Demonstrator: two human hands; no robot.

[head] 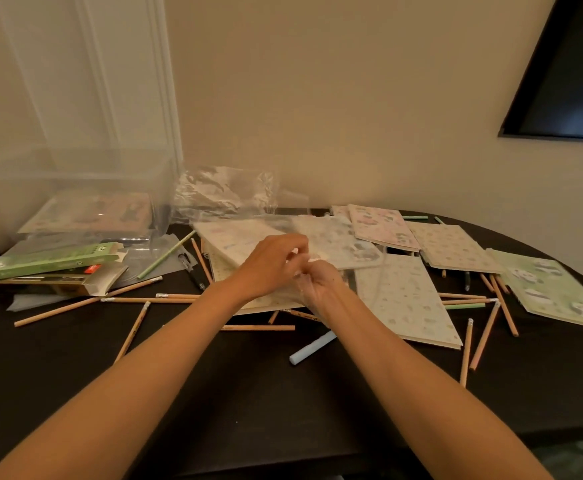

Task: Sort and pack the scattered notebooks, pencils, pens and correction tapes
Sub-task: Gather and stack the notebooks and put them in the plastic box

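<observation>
Left grip, right grip: together mid-table, fingers curled, both pinching near edge of clear plastic sleeve.
Pale panda-print notebook just beyond my fingertips, toward table's far edge. Under or inside film: cannot tell.
Cream speckled notebook just beside right grip, long axis far-to-near. Judgement: right grip nearer for next pick.

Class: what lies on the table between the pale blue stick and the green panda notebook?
In the head view: a speckled notebook and several scattered wooden pencils.
</observation>
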